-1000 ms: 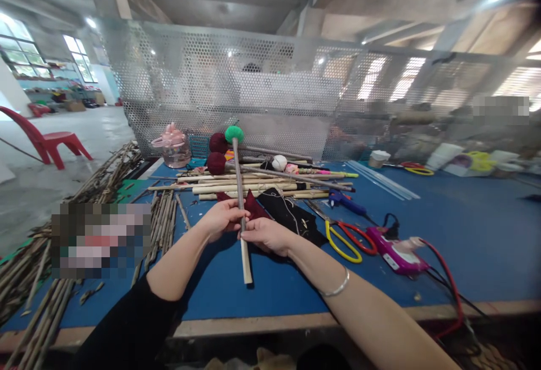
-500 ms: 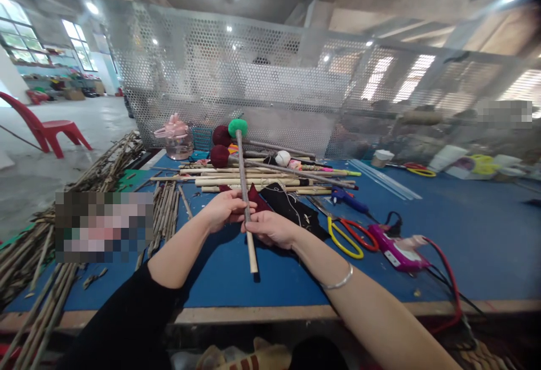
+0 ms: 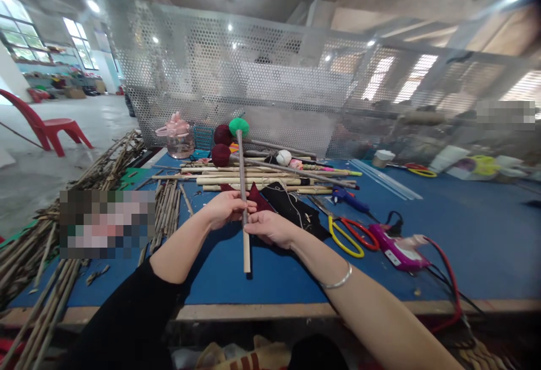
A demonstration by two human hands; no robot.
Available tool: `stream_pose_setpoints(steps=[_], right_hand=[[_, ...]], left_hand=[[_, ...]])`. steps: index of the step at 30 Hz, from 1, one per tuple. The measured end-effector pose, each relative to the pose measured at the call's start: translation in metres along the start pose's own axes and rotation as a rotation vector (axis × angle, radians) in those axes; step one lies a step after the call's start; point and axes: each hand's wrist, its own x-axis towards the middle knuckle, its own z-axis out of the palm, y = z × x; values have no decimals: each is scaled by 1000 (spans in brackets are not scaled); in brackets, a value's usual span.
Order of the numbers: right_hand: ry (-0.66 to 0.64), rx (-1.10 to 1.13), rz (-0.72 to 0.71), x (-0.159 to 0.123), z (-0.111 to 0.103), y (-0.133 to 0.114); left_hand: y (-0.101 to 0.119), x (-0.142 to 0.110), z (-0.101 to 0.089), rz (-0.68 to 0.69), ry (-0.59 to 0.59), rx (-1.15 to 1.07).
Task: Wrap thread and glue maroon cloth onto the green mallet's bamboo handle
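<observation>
Both my hands grip one long wooden stick that stands nearly upright over the blue table. A green ball head tops the stick. My left hand pinches the shaft from the left, fingers closed. My right hand pinches it from the right just below, fingers closed. The stick's lower end touches the table. Dark red and black cloth pieces lie right behind my hands.
More sticks with maroon heads and bamboo rods lie behind. Yellow and red scissors, a blue tool and a pink glue gun with its red cord sit right. Thin twigs pile left. A perforated metal screen backs the table.
The stick has swung a little: its lower end moved left, so it stands closer to vertical. Both hands stay on the shaft at about the same place.
</observation>
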Motion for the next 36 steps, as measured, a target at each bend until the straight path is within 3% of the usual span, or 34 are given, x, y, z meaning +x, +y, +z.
stream_pose_setpoints(steps=[3,6,14,21,27,31,36], right_hand=[[69,-49,15,2,2,0],[92,-51,28,0,4,-4],[-7,78,56,-5,3,-7],[72,7,59,-2,4,-5],[4,60,87,-4,2,-8],[46,28,70,-2,3,-6],[87,-5,70,0,5,-6]], left_hand=[[-3,0,1,43,66,133],[-4,1,-1,96,54,218],[0,2,0,39,-28,-14],[-6,3,0,134,69,206],[0,1,1,76,-13,80],[0,-1,2,48,-22,53],[-3,1,0,107,80,226]])
